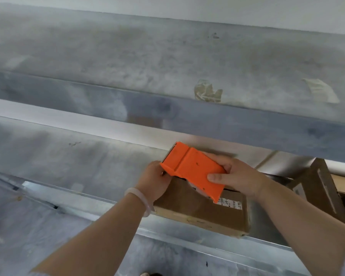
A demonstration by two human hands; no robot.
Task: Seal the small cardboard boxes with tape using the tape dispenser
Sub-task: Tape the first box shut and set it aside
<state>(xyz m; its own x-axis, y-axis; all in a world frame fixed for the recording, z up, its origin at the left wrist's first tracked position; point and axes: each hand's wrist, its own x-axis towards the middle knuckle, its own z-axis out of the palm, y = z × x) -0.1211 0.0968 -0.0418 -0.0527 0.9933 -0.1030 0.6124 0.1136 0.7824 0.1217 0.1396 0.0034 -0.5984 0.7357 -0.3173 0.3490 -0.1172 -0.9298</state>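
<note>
Orange dispenser [193,168], gripped in the right hand [239,176], is pressing on the box [199,212] at the bench [88,160] edge while the left hand [155,180] is clutching the box's end; taping looks barely begun.

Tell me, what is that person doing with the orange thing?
A person is taping a small cardboard box shut. Their right hand grips the orange tape dispenser, which lies on top of the box. Their left hand holds the box's end, by the dispenser's front. The box rests on a grey metal ledge. How much tape is down cannot be seen.
</note>
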